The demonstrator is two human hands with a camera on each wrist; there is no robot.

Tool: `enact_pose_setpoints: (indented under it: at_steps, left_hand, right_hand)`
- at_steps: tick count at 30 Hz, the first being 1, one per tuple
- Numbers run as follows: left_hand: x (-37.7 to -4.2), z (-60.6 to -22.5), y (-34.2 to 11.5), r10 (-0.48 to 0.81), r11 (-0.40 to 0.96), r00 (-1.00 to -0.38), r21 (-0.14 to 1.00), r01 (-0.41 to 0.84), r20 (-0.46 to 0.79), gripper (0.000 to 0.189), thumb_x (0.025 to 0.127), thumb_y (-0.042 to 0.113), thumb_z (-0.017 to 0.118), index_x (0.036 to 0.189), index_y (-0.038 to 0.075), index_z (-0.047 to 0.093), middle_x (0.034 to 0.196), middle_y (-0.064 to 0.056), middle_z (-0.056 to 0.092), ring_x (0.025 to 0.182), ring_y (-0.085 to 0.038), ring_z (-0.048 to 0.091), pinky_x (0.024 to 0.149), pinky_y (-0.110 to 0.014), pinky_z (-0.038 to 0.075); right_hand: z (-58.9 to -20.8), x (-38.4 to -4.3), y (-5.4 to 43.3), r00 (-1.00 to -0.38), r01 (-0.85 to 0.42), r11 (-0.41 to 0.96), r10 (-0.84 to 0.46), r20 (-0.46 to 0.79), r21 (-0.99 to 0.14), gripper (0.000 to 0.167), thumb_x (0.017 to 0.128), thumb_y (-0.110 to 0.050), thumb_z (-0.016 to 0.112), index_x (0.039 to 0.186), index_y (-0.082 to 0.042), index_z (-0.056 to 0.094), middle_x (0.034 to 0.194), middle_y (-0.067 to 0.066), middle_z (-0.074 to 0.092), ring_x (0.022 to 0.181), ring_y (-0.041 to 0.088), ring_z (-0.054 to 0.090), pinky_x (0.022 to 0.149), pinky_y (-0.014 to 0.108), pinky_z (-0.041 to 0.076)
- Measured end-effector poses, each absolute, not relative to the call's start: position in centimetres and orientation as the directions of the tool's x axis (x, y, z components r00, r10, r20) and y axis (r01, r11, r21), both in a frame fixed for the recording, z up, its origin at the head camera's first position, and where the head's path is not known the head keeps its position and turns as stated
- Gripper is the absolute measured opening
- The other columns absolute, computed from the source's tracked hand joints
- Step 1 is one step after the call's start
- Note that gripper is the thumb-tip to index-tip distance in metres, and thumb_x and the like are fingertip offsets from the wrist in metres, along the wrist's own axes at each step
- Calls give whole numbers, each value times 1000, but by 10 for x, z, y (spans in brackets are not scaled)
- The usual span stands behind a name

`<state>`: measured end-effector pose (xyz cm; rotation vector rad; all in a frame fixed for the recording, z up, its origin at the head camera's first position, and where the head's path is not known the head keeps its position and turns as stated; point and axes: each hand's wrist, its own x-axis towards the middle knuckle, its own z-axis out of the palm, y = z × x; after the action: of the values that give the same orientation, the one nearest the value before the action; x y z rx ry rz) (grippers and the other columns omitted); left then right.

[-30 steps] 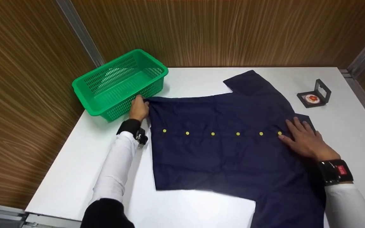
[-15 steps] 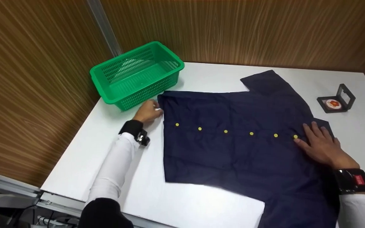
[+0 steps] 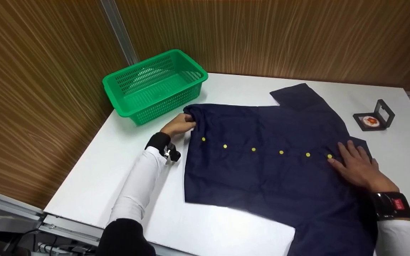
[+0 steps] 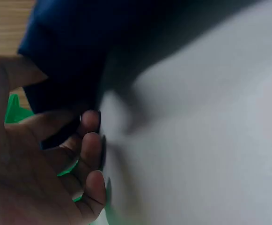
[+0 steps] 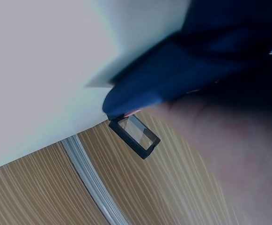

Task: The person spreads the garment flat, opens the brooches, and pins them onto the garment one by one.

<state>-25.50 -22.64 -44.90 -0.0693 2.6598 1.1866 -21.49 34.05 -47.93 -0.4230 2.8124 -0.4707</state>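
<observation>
My right hand [image 3: 359,169] lay released, fingers spread on the navy shirt [image 3: 240,174], thumb just beside the end yellow button [image 3: 329,156]. Shirt: spread on the white table [image 3: 94,177], buttons uppermost. Farther off, my left hand [image 3: 179,124] grasped the hem near its far corner, cloth bunched there between thumb and fingers. Beyond: green basket [image 3: 166,106] near that corner; open black case [image 3: 379,122] past the collar, well apart from the basket. Wood-grain wall [image 3: 226,39] stood behind.
</observation>
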Motion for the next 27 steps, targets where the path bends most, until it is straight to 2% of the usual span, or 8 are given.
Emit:
enact_pose_setpoints:
  at_steps: [3,7,11,15,19,22,25,27]
  left_hand:
    - [-252,-449,-221,163,662,-965,748,-49,-206,22,101,25,51,95,9,64,98,-2,59,93,-15,53,87,-24,41]
    - [-243,-448,-212,257,433,-935,894,-116,-245,23,105,15,40,83,15,49,82,6,47,77,-8,50,74,-21,43]
    - [-230,-450,-199,268,186,-917,950,-252,-296,11,100,5,46,95,14,46,79,7,46,68,-5,48,66,-20,43]
    - [-218,-453,-186,242,91,-913,945,-315,-328,23,91,-6,51,102,12,42,83,4,44,71,-8,46,64,-18,42]
    - [-206,-448,-186,202,142,-924,943,-301,-325,25,88,-9,53,106,7,46,98,-1,51,85,-11,52,70,-18,48]
    - [-195,-436,-205,123,279,-959,936,-213,-255,33,87,-7,57,120,-4,56,107,-4,58,91,-10,56,73,-17,49]
    - [-185,-423,-239,-22,522,-995,847,-95,-98,48,84,-6,59,131,-4,61,98,-4,59,84,-11,55,69,-18,46]
    - [-179,-417,-261,-134,660,-991,747,-85,5,49,83,-4,59,131,-1,64,88,-3,54,77,-15,51,67,-24,43]
  right_hand:
    - [-478,-216,342,-926,-236,906,-319,-200,-351,83,110,-54,32,161,6,8,164,41,-2,148,68,1,105,88,7]
    - [-477,-220,343,-925,-240,905,-323,-200,-350,84,109,-55,32,161,5,7,164,40,-3,148,68,0,106,87,6]
    - [-476,-224,343,-919,-247,902,-334,-210,-353,85,109,-56,31,162,5,5,164,40,-5,148,68,-1,105,87,5]
    - [-476,-229,344,-915,-257,899,-345,-209,-355,85,109,-56,31,162,5,4,165,40,-5,148,68,-2,105,88,5]
    - [-475,-233,344,-913,-269,896,-354,-202,-353,84,109,-56,30,162,4,4,165,40,-5,148,68,-2,105,88,4]
    - [-474,-234,343,-912,-277,895,-360,-198,-350,84,109,-56,30,162,4,4,164,40,-5,148,68,-1,104,88,5]
    - [-471,-235,345,-910,-278,895,-362,-201,-349,84,109,-56,30,162,4,2,164,40,-6,148,68,-3,104,89,5]
    - [-470,-233,348,-911,-275,897,-358,-205,-346,84,110,-55,29,162,5,1,164,41,-8,148,68,-4,104,89,4]
